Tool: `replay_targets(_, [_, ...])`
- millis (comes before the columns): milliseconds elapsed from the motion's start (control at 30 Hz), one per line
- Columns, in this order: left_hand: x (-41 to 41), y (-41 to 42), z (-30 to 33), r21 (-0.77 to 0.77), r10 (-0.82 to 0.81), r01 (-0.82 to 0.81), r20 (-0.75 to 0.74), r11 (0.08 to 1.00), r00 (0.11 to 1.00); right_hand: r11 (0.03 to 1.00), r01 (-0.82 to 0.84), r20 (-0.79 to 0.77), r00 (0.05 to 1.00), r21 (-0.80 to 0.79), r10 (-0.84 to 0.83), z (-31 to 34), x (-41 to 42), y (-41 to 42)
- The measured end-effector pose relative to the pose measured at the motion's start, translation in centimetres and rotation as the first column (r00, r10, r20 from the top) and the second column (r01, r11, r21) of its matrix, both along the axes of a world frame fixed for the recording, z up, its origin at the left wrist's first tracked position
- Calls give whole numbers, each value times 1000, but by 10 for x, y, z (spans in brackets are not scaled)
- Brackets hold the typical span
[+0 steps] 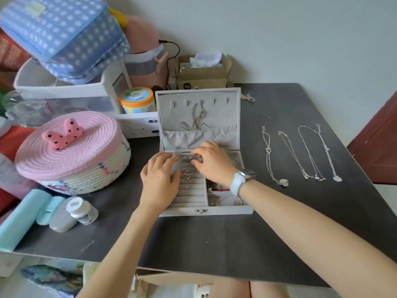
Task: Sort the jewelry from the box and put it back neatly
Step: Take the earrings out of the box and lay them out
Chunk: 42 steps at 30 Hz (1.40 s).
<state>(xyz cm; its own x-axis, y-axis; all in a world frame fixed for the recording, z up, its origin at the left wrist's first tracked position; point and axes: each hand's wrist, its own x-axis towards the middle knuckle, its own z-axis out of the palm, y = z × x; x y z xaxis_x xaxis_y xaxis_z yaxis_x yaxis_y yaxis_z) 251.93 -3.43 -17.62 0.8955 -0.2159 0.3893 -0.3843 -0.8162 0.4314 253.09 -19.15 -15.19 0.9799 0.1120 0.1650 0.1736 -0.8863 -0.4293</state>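
Head view: I see the grey jewelry box open on the dark table, lid standing upright at the back with thin chains hanging from its hooks into the lid pocket. Both hands are over the box's ring-roll section. Left hand lies flat, fingers spread, palm down on the left side of the ring rolls, gripping nothing I can see. Right hand has fingers curled at the top row, fingertips touching the rings seated there; I can't tell if it's pinching one or just pressing. More rings sit in lower rows between the hands. Bracelets are in the right compartments, partly hidden by the right wrist with its pale blue watch. Four silver necklaces lie stretched out side by side on the table right of the box, apart from each other. Pink woven lidded basket sits left of the box
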Motion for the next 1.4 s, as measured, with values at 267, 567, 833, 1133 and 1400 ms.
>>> replay_targets(267, [3,-1,-5,64,7,-11,71,998,997,994,59,93,994,-89,-50,-8,7,9])
replay_targets(567, [27,-21,8,253,13,-24,44,967,999,957,95,51,992,273,-113,-4,-5,-5])
replay_targets(833, [21,-23,16,59,83,-87,52,994,995,868,164,21,980,468,-197,17,-48,-34])
replay_targets(1133, [-80,-80,25,-348,-282,239,-77,907,956,785,383,-83,915,486,-395,-3,-129,-95])
replay_targets(1400, [-89,-140,5,82,-323,319,47,944,945,852,449,-126,894,270,-431,-16,-155,-125])
